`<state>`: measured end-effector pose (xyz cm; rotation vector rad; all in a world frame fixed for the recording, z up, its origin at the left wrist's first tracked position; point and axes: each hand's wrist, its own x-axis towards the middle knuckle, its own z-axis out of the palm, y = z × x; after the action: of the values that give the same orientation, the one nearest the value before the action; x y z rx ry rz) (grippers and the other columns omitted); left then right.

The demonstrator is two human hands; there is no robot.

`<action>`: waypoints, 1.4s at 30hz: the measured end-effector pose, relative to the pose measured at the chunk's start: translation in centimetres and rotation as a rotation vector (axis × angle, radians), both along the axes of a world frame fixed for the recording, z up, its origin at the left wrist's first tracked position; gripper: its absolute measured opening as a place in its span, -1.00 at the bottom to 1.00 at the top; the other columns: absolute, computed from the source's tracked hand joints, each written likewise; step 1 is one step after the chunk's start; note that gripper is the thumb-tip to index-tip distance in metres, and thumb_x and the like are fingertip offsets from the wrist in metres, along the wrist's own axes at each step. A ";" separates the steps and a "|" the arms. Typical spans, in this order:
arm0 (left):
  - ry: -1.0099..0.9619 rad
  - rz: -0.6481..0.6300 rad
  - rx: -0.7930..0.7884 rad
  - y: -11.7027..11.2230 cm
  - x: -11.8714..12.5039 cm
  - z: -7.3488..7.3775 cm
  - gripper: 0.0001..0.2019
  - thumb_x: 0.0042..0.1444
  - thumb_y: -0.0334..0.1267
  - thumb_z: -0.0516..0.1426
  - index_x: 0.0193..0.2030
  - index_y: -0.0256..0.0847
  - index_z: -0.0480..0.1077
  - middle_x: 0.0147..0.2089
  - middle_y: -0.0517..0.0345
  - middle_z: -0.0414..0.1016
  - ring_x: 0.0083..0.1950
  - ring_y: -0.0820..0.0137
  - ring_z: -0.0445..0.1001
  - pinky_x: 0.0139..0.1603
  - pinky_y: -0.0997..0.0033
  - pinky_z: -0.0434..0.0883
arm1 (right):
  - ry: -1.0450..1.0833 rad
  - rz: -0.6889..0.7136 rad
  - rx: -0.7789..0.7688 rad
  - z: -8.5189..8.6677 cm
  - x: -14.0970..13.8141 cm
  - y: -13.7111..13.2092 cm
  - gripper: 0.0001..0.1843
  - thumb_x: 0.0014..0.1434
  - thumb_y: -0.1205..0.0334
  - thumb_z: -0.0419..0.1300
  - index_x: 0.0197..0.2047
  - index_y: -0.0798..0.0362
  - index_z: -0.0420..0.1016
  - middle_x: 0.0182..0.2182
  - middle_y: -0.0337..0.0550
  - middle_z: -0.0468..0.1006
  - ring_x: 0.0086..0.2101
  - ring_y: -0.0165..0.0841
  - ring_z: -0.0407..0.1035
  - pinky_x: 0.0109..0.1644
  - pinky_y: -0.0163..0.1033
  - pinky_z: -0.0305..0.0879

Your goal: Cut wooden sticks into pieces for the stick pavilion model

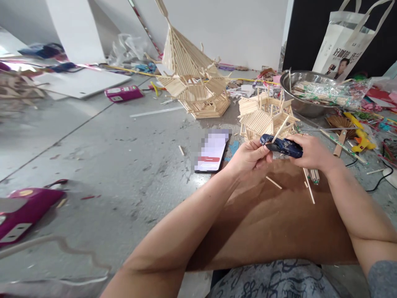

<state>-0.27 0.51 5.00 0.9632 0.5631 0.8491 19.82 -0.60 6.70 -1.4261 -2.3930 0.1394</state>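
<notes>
Stick [281,128] sits at an angle across the front of the dark blue hand tool [288,147], right between my hands, just this side of the small stick model [257,120]. Tool looks like a clipper; its edges are hidden, so can't confirm.

Risks, my read: left fingertips are right at the tool's front end, so a hard squeeze with the stick off-line could nip skin. A stick loaded at that angle could also split, or a piece could flick off. Bigger worry: any forward slip runs straight into the small model, and its thin uprights would probably snap or come unstuck. Phone [214,151] lies near my left wrist; a careless sweep could shove it. Loose stick [273,182] on the brown board [279,236] might roll if bumped.

Hands: left hand [252,155] is pinched up, thumb and fingers at the tool's front where the stick's lower end goes in. Seems to grip the stick; can't tell how much of that is tool. Right hand [312,151] is wrapped around the tool's rear, fingers curled. Squeeze force: can't tell. Neither hand is free.
</notes>
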 end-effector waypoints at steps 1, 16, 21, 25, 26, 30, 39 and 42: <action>0.007 0.008 0.009 0.0 0.0 0.0 -0.64 -0.26 -0.10 0.30 -0.54 -0.30 0.26 -0.67 0.27 0.35 -0.75 0.71 0.04 -0.75 0.66 -0.10 | -0.003 -0.003 -0.005 0.0 -0.1 0.0 -0.62 -0.14 0.22 0.13 -0.16 0.00 0.37 -0.28 -0.13 0.50 -0.27 -0.23 0.38 -0.30 -0.22 0.20; 0.097 0.115 0.126 0.2 -0.3 0.8 -0.63 -0.26 -0.10 0.30 -0.48 -0.31 0.26 -0.63 0.30 0.30 -0.71 0.73 0.03 -0.70 0.65 -0.10 | -0.128 -0.141 -0.079 0.7 -1.1 -0.5 -0.81 -0.13 0.18 0.11 -0.37 0.01 0.39 -0.50 -0.18 0.50 -0.48 -0.31 0.34 -0.42 -0.27 0.07; 0.220 0.259 0.282 0.1 0.0 0.4 -0.66 -0.17 -0.06 0.24 -0.50 -0.28 0.24 -0.62 0.31 0.28 -0.69 0.68 0.07 -0.68 0.60 -0.01 | -0.171 -0.206 -0.113 0.4 -1.6 -0.5 -0.73 -0.08 0.14 0.08 -0.28 0.02 0.42 -0.44 -0.16 0.53 -0.42 -0.28 0.38 -0.37 -0.28 0.09; 0.434 0.490 0.491 -0.3 0.2 0.0 -0.73 -0.01 -0.13 0.13 -0.56 -0.27 0.22 -0.64 0.31 0.23 -0.61 0.63 0.10 -0.58 0.58 0.08 | -0.181 -0.252 -0.141 0.3 -2.3 -0.6 -0.67 -0.06 0.14 0.07 -0.19 0.04 0.38 -0.36 -0.11 0.54 -0.37 -0.27 0.38 -0.35 -0.28 0.11; 0.477 0.529 0.532 -0.4 0.3 0.0 -0.74 0.02 -0.15 0.11 -0.55 -0.27 0.23 -0.64 0.31 0.22 -0.59 0.62 0.11 -0.55 0.58 0.10 | -0.176 -0.250 -0.153 0.2 -2.5 -0.6 -0.65 -0.06 0.14 0.07 -0.16 0.05 0.36 -0.34 -0.09 0.54 -0.36 -0.27 0.38 -0.34 -0.28 0.12; 0.535 0.572 0.621 -0.9 0.3 0.2 -0.80 0.05 -0.19 0.06 -0.49 -0.26 0.27 -0.57 0.29 0.25 -0.52 0.59 0.16 -0.48 0.57 0.14 | -0.137 -0.234 -0.182 -0.1 -3.0 -0.7 -0.59 -0.06 0.18 0.07 -0.10 0.07 0.29 -0.27 -0.04 0.51 -0.31 -0.23 0.38 -0.29 -0.25 0.16; 0.329 0.392 0.500 -0.4 0.3 -0.6 -0.61 -0.01 0.11 0.05 -0.51 -0.24 0.26 -0.68 0.36 0.00 -0.64 0.61 -0.03 -0.62 0.53 -0.01 | -0.097 -0.224 -0.153 0.0 -3.0 -1.0 -0.57 -0.08 0.20 0.06 -0.08 0.06 0.29 -0.29 -0.05 0.51 -0.33 -0.23 0.38 -0.30 -0.24 0.16; 0.285 0.325 0.475 -0.1 0.0 -0.7 -0.59 -0.05 0.13 0.08 -0.49 -0.25 0.28 -0.70 0.38 -0.05 -0.67 0.63 -0.08 -0.64 0.53 -0.06 | -0.104 -0.221 -0.153 0.0 -2.8 -1.0 -0.56 -0.09 0.20 0.07 -0.07 0.04 0.29 -0.27 -0.06 0.51 -0.31 -0.23 0.38 -0.29 -0.24 0.16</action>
<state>-0.23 0.43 4.31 1.4655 0.7960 1.1757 17.00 -1.60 6.68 -1.7979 -2.3278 0.2010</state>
